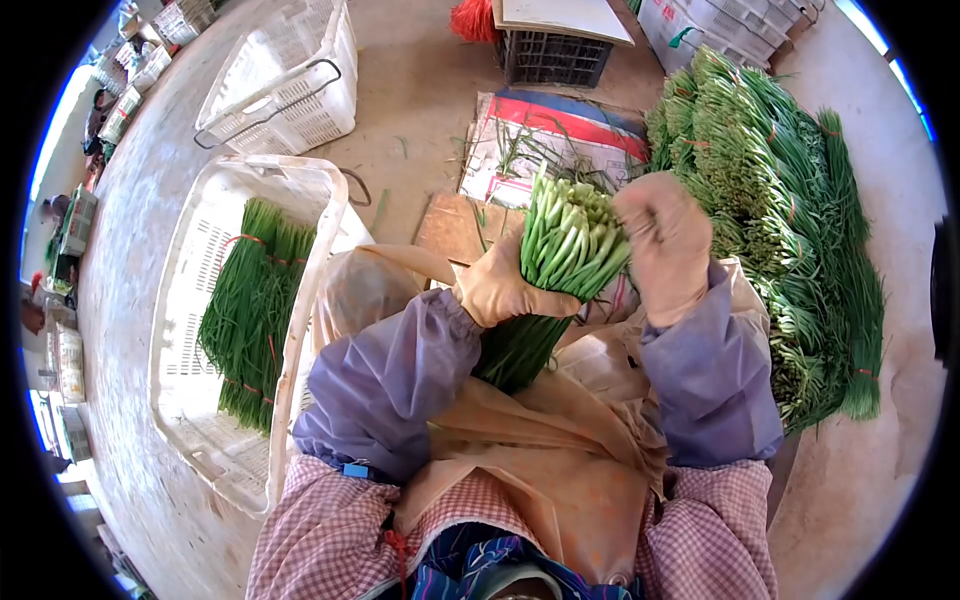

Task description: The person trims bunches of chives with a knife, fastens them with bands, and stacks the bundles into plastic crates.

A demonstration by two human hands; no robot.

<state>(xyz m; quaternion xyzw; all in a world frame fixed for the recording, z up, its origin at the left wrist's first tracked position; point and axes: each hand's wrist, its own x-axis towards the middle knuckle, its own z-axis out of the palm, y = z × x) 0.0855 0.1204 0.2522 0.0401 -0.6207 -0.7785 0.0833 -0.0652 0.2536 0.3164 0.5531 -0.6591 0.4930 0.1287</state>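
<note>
My gloved left hand [510, 285] is wrapped round a bunch of green chives [572, 235] over my lap. Its pale cut ends point up and away from me, while the dark leaves hang down below the hand. At the right edge of those cut ends is my gloved right hand [665, 245], its fingers curled closed; whatever they may hold is hidden. To the left, a white plastic crate [175, 420] contains chive bunches [245, 310] tied with red bands. A large pile of chives [770, 220] lies on my right, some of it banded.
Another white crate [335, 110] with a metal handle stands behind the first. Ahead are a printed sack [500, 145] strewn with loose leaves, a wooden board [450, 228], a black crate [555, 60] under a flat panel, and red strands [474, 18]. White boxes [700, 35] are stacked farther back.
</note>
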